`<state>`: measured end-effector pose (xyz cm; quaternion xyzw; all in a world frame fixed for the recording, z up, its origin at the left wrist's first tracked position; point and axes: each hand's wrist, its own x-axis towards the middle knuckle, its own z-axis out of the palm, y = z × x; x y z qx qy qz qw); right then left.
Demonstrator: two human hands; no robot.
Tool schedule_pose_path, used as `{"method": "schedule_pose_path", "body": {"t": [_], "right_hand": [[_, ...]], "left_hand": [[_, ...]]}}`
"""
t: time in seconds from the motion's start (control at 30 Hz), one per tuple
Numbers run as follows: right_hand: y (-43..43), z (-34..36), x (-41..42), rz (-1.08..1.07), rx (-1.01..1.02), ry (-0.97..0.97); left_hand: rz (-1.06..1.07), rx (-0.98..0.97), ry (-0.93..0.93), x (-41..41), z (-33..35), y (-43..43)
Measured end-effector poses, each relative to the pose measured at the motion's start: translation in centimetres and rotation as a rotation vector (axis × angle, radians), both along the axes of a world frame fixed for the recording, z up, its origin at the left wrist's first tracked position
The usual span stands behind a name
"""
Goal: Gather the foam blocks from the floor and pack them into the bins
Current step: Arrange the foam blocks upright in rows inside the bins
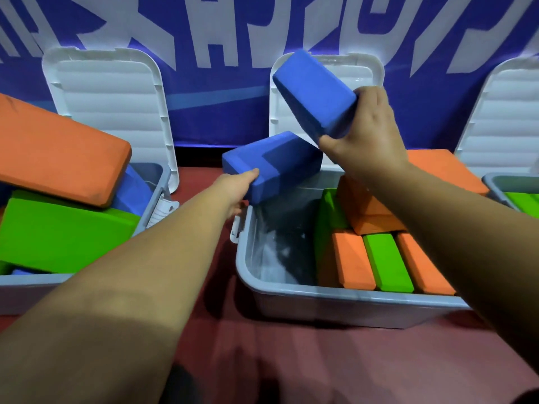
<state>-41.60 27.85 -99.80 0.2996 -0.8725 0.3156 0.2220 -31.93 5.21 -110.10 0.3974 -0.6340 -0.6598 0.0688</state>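
Note:
My left hand (237,189) grips a blue foam block (277,163) over the far left corner of the middle grey bin (335,297). My right hand (367,132) holds a second blue foam block (313,93) higher up, tilted, above the same bin. Inside that bin, orange blocks (351,259) and green blocks (386,265) stand packed along the right side, with another orange block (367,208) lying on top. The bin's left half shows bare bottom.
A left bin (29,282) is heaped with a large orange block (58,156), a green block (61,231) and a blue one. A third bin (495,182) with green blocks is at the right edge. White lids (110,91) lean on the blue wall. The floor is red.

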Motion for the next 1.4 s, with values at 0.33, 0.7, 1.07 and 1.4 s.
{"method": "schedule_pose_path", "body": {"t": [0.33, 0.7, 1.07, 1.4], "right_hand": [[1.8, 0.9, -1.5, -0.055, -0.313, -0.166], [1.8, 1.1, -2.2, -0.082, -0.396, -0.243], [0.8, 0.8, -1.5, -0.052, -0.388, -0.258], [-0.2, -2.0, -2.3, -0.105, -0.222, -0.355]], "left_hand": [[0.170, -0.549, 0.146, -0.6, 5.2, 2.5], [-0.303, -0.981, -0.252, 1.1, 4.9, 9.7], [-0.865, -0.812, -0.624, 1.1, -2.8, 15.1], [-1.038, -0.878, -0.582, 0.0, -2.8, 13.0]]}}
